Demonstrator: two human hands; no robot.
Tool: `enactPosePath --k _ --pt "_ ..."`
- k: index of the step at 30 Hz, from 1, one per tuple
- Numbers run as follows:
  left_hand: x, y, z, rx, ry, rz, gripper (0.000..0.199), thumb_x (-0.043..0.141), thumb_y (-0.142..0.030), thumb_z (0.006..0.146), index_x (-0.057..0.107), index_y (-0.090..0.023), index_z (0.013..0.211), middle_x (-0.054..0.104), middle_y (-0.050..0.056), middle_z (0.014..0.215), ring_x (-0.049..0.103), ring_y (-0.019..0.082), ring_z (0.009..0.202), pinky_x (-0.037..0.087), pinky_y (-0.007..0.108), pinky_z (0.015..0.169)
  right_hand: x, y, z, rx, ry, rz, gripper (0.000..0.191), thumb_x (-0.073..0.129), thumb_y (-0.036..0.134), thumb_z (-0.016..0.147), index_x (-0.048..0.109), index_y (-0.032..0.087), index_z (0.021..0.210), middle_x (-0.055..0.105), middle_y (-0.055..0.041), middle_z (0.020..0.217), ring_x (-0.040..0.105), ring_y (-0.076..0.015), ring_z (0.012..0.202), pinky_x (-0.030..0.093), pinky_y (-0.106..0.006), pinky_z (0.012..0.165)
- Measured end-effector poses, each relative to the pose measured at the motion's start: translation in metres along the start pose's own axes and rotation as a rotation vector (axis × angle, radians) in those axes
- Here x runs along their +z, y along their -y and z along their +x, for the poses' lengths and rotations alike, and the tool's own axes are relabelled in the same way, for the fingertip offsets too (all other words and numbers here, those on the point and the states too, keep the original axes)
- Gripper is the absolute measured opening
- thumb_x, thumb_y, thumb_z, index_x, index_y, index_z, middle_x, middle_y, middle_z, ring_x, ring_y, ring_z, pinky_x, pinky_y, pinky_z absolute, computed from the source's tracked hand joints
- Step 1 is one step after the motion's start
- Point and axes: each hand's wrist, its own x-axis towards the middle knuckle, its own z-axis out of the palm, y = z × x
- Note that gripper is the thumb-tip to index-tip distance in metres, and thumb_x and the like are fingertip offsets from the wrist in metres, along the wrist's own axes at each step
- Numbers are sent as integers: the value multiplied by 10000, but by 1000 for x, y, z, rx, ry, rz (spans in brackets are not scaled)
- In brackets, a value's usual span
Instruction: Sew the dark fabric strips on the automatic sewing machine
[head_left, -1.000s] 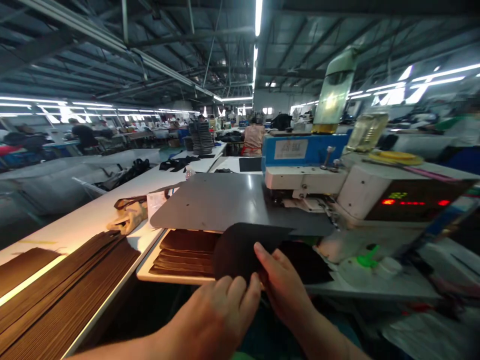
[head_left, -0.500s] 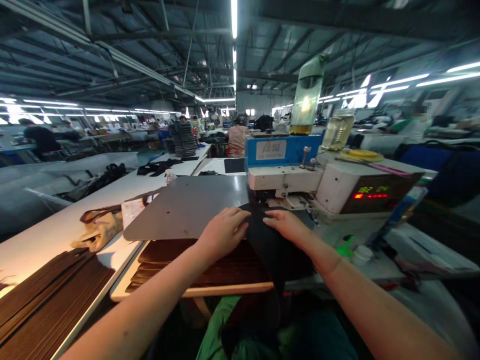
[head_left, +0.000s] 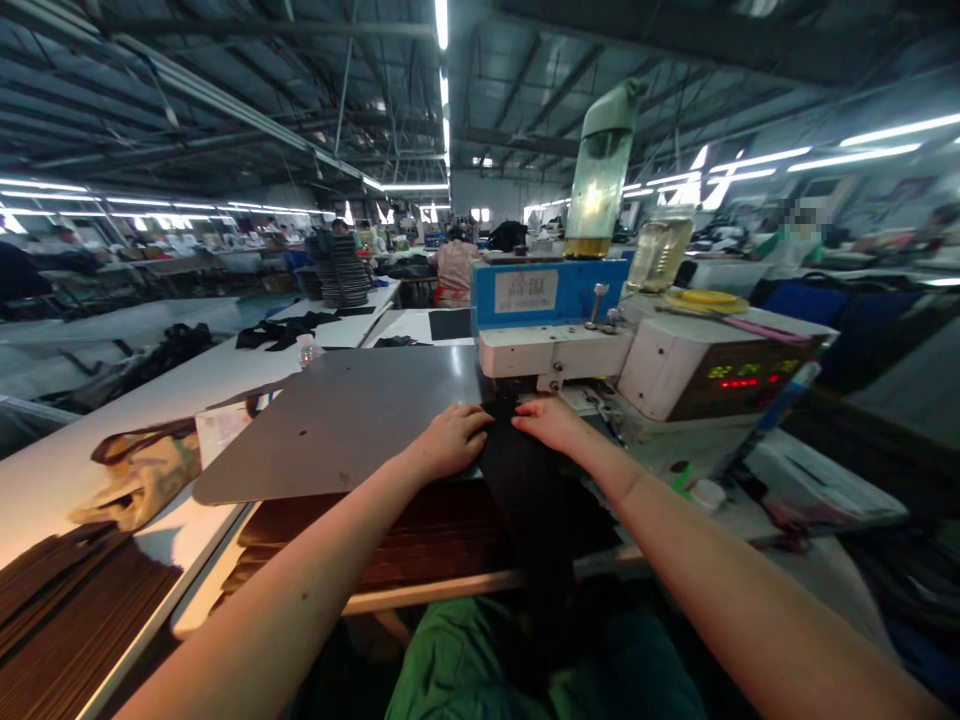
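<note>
A long piece of black fabric point(head_left: 529, 490) runs from under the front of the sewing machine point(head_left: 559, 352) down over the table edge toward my lap. My left hand point(head_left: 454, 438) rests at the grey metal plate point(head_left: 352, 420) with its fingertips closed on the fabric's left edge. On the opposite edge, the fingers of my right hand point(head_left: 553, 422) pinch the fabric just in front of the machine head. The fabric's far end, near the needle area, is in shadow.
Brown fabric pieces point(head_left: 442, 545) are stacked beneath the plate, and another brown stack point(head_left: 75, 610) lies at left. A tan cloth point(head_left: 146, 470) is on the white table. A control box point(head_left: 720, 365) with a lit display, a bottle point(head_left: 600, 175) and a jar point(head_left: 660, 250) stand at right.
Both hands have carried the black fabric forward, closer to the machine head. The fabric now hangs straighter toward my lap. My view has turned slightly right, and the display reads differently.
</note>
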Motion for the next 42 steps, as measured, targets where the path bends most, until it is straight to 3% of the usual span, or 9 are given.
enactPosePath --k 4,9,15,23,35,42 --pt "3 5 4 4 -7 13 349 404 -197 843 548 -137 1155 529 91 1194 461 204 1116 342 329 1005 3 9 11 26 -53 -97 303 568 284 779 652 105 1009 666 -109 1023 616 -201 925 451 -248 779" --pt "6 5 4 9 -23 27 359 395 -202 837 553 -155 1156 534 78 1186 467 204 1100 355 332 992 5 17 7 -14 -97 -203 299 487 251 826 630 124 1055 676 -108 989 624 -192 906 455 -248 760" --pt "5 2 4 -11 -15 24 360 396 -217 838 551 -164 1158 532 78 1191 465 208 1106 356 341 992 5 20 3 -109 -75 -299 307 418 168 838 630 135 1058 636 -102 1097 556 -187 1061 409 -258 898" --pt "8 6 11 -1 -11 16 362 401 -205 834 549 -147 1159 522 85 1212 456 205 1133 335 333 1015 4 19 12 -170 -29 -411 325 380 133 838 646 134 1025 641 -117 1080 587 -211 1008 424 -280 873" --pt "8 7 14 -11 3 21 358 401 -194 835 546 -156 1160 516 79 1222 449 196 1146 327 321 1021 6 17 13 -191 -82 -414 333 370 140 836 643 129 1027 652 -114 1054 594 -199 987 425 -264 854" --pt "6 9 16 -13 12 17 374 416 -302 862 537 -139 1175 501 106 1236 441 211 1158 314 335 1027 6 17 12 -156 -116 -420 307 420 236 846 623 130 1051 651 -113 1045 600 -209 951 432 -274 820"
